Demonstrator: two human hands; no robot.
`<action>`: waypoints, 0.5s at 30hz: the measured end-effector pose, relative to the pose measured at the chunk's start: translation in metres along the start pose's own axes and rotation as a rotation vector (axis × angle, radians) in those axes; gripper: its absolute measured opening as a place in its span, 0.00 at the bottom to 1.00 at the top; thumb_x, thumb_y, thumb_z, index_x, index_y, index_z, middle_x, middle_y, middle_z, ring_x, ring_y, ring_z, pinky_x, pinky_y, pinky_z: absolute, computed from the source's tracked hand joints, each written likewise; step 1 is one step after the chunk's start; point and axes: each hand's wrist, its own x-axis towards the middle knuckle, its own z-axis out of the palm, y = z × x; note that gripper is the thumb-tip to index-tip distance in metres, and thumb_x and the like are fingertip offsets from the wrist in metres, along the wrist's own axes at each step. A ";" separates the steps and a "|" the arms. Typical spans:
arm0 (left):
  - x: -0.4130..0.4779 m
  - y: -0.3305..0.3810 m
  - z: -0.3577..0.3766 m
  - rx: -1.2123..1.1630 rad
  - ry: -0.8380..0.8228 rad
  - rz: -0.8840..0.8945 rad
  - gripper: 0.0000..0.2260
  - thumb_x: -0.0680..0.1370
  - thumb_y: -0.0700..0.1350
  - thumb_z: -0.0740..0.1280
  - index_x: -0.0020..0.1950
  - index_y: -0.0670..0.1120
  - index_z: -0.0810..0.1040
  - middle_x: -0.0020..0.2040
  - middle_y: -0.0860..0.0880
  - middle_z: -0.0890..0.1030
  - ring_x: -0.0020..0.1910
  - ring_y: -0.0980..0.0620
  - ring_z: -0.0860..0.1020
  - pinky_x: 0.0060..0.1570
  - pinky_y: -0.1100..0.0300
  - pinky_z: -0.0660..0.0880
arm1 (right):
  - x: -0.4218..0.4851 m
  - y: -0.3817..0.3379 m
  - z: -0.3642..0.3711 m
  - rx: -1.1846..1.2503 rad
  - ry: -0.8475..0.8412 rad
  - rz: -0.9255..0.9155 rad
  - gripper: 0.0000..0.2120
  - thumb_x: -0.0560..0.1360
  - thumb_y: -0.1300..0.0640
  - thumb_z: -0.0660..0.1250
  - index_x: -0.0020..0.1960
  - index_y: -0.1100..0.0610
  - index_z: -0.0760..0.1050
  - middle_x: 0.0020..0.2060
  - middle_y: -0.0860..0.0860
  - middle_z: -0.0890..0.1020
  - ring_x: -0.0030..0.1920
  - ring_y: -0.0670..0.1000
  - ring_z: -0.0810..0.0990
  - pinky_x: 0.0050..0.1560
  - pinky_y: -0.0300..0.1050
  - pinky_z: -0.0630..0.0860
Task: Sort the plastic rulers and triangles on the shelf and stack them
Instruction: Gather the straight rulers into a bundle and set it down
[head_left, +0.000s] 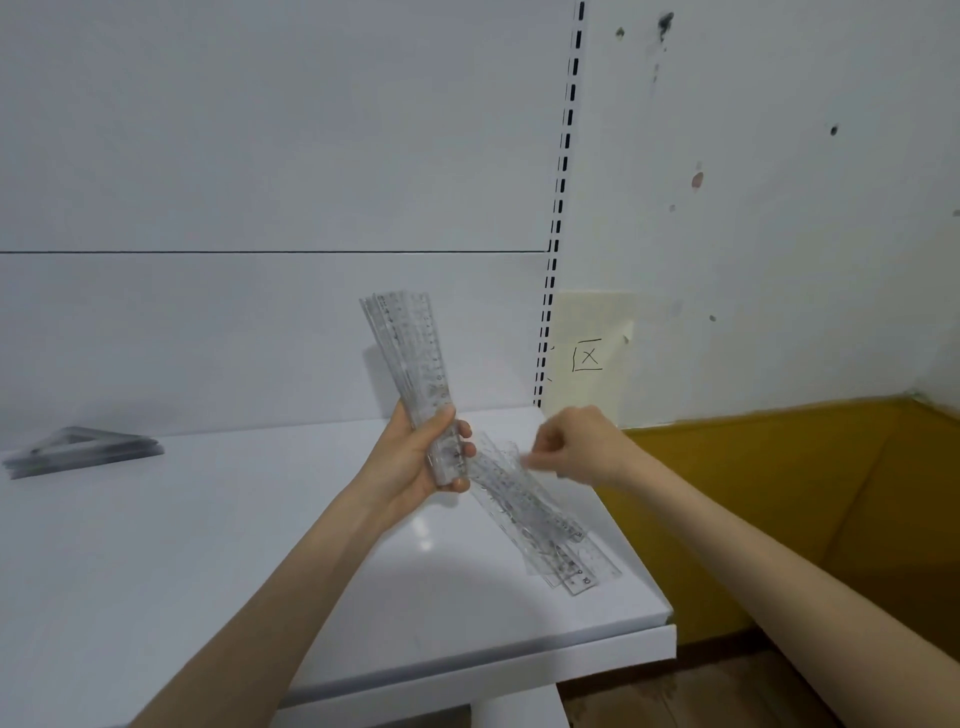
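My left hand (415, 457) grips the lower end of a fanned bundle of clear plastic rulers (410, 348), which stands upright above the white shelf (208, 545). More clear rulers (540, 525) lie in a loose pile on the shelf's right part, pointing toward its front right corner. My right hand (576, 447) hovers over the far end of that pile with curled fingers; its fingertips are blurred and I cannot tell whether they pinch a ruler. A stack of clear triangles (83, 452) lies flat at the far left of the shelf.
The shelf ends at a front edge (493, 670) and a right corner close to the loose rulers. A slotted upright (558, 208) runs up the back panel. To the right are a marked white wall, a taped paper note (589, 353) and a yellow floor strip (779, 493).
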 end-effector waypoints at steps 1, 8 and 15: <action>0.002 -0.003 -0.002 -0.016 0.008 -0.011 0.11 0.79 0.43 0.63 0.59 0.53 0.67 0.41 0.45 0.76 0.35 0.47 0.77 0.28 0.58 0.71 | 0.000 0.007 0.009 -0.097 -0.077 0.054 0.16 0.71 0.41 0.71 0.40 0.54 0.79 0.38 0.47 0.81 0.39 0.46 0.79 0.41 0.41 0.78; 0.011 -0.017 -0.008 -0.075 0.027 -0.083 0.10 0.77 0.45 0.65 0.56 0.54 0.68 0.40 0.44 0.76 0.35 0.47 0.75 0.30 0.58 0.69 | 0.007 0.016 0.021 0.040 -0.191 0.177 0.14 0.67 0.49 0.77 0.40 0.59 0.81 0.35 0.49 0.80 0.35 0.47 0.75 0.35 0.39 0.73; 0.010 -0.018 -0.017 -0.079 -0.001 -0.091 0.15 0.73 0.50 0.67 0.57 0.55 0.68 0.41 0.45 0.76 0.35 0.47 0.76 0.30 0.57 0.69 | 0.007 0.023 0.016 0.377 -0.228 0.244 0.08 0.69 0.57 0.76 0.44 0.60 0.81 0.33 0.54 0.78 0.27 0.47 0.72 0.29 0.36 0.71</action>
